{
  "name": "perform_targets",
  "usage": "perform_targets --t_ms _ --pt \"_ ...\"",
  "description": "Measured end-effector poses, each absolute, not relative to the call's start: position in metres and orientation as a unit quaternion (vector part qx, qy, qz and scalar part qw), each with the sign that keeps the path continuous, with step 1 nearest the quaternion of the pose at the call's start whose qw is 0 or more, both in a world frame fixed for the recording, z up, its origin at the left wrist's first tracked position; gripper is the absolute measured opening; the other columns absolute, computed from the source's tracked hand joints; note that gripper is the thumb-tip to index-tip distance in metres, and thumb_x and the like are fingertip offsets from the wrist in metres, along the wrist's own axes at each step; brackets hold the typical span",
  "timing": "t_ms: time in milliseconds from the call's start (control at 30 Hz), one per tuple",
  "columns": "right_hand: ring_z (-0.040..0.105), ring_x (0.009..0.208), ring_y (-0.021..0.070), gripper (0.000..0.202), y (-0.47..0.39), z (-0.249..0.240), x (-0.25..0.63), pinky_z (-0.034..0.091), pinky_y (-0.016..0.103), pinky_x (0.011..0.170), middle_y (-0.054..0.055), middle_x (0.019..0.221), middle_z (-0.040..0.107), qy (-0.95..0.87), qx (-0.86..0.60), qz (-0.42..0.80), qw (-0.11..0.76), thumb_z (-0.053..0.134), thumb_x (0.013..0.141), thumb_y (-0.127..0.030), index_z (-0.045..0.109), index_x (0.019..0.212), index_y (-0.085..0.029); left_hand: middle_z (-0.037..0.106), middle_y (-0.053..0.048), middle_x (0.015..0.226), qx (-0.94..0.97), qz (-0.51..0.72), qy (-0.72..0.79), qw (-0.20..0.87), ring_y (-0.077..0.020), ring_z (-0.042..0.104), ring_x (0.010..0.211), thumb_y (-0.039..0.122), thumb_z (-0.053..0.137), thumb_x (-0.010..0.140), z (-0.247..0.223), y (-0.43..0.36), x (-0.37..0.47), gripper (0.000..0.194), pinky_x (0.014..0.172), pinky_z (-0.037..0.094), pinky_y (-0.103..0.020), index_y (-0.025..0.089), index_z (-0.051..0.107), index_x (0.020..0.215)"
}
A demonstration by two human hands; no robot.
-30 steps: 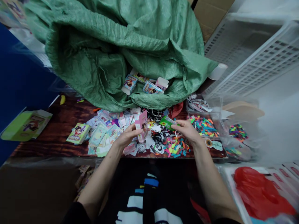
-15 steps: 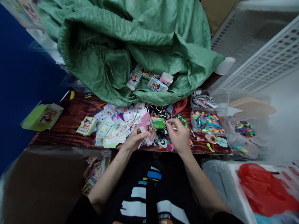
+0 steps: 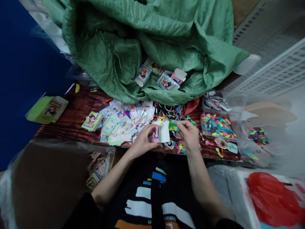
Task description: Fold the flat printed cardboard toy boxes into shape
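My left hand (image 3: 145, 140) is wrapped round a small pink box (image 3: 154, 134), whose white flaps stand open toward the right. Between the thumb and fingers of my right hand (image 3: 190, 135) is a small green packet (image 3: 173, 126), close to the box's open end. To the left lies a spread pile of pastel cards (image 3: 124, 124), with a yellow-green box (image 3: 92, 121) beside it. Black cords and small coloured pieces (image 3: 180, 147) lie behind and below my hands.
A green sack (image 3: 171, 41) with several small boxes (image 3: 167, 81) in its fold covers the back. Clear trays of coloured pieces (image 3: 218, 125) stand right. A larger green box (image 3: 49, 109) is at the left; an open carton (image 3: 52, 178) sits below the table (image 3: 73, 127).
The pink box has turned so its open white end faces right. The green packet, in my right hand, is partly covered by the fingers. The whole view has shifted slightly.
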State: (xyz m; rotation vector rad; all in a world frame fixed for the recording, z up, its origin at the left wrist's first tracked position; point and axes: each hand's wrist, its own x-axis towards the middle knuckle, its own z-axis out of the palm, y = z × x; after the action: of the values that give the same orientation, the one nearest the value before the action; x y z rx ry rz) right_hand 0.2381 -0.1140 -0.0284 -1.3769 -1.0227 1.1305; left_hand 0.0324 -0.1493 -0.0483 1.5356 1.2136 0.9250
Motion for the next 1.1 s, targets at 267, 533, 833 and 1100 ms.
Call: perform_targets --t_ms 267,533,833,1100 --pt "0.022 0.036 0.0024 0.039 -0.123 0.008 0.233 0.014 0.018 0.032 -0.01 0.053 0.043 -0.38 -0.481 0.624 0.485 0.084 0.063 -0.046 0.056 0.073 -0.022 0.061 -0.012 0.132 0.694 0.305 0.55 0.349 -0.0313 0.057 0.123 0.024 0.084 0.067 -0.064 -0.154 0.037 0.072 0.104 0.046 -0.045 0.023 0.053 0.132" --pt "0.021 0.037 0.0038 0.039 -0.113 0.017 0.207 0.023 0.019 0.035 -0.01 0.057 0.039 -0.333 -0.408 0.683 0.507 0.072 0.077 -0.048 0.042 0.072 -0.024 0.065 -0.01 0.126 0.684 0.308 0.536 0.387 -0.0306 0.062 0.116 0.031 0.083 0.07 -0.069 -0.159 0.04 0.067 0.098 0.049 -0.043 0.026 0.056 0.131" --pt "0.05 0.049 0.0087 0.029 -0.125 -0.016 0.18 0.046 0.022 0.047 -0.007 0.067 0.05 -0.403 -0.503 0.56 0.52 0.07 0.078 -0.045 0.05 0.08 -0.024 0.065 -0.011 0.123 0.668 0.326 0.593 0.309 -0.033 0.06 0.114 0.032 0.083 0.07 -0.073 -0.162 0.036 0.062 0.096 0.048 -0.045 0.023 0.056 0.125" --pt "0.057 0.076 0.0189 0.018 -0.146 -0.015 0.195 0.046 0.032 0.07 0.003 0.081 0.057 -0.687 -0.584 0.228 0.369 0.05 0.091 -0.025 0.049 0.074 -0.024 0.062 -0.011 0.13 0.684 0.329 0.611 0.226 -0.0312 0.056 0.121 0.025 0.078 0.075 -0.075 -0.162 0.035 0.064 0.101 0.048 -0.042 0.024 0.049 0.132"
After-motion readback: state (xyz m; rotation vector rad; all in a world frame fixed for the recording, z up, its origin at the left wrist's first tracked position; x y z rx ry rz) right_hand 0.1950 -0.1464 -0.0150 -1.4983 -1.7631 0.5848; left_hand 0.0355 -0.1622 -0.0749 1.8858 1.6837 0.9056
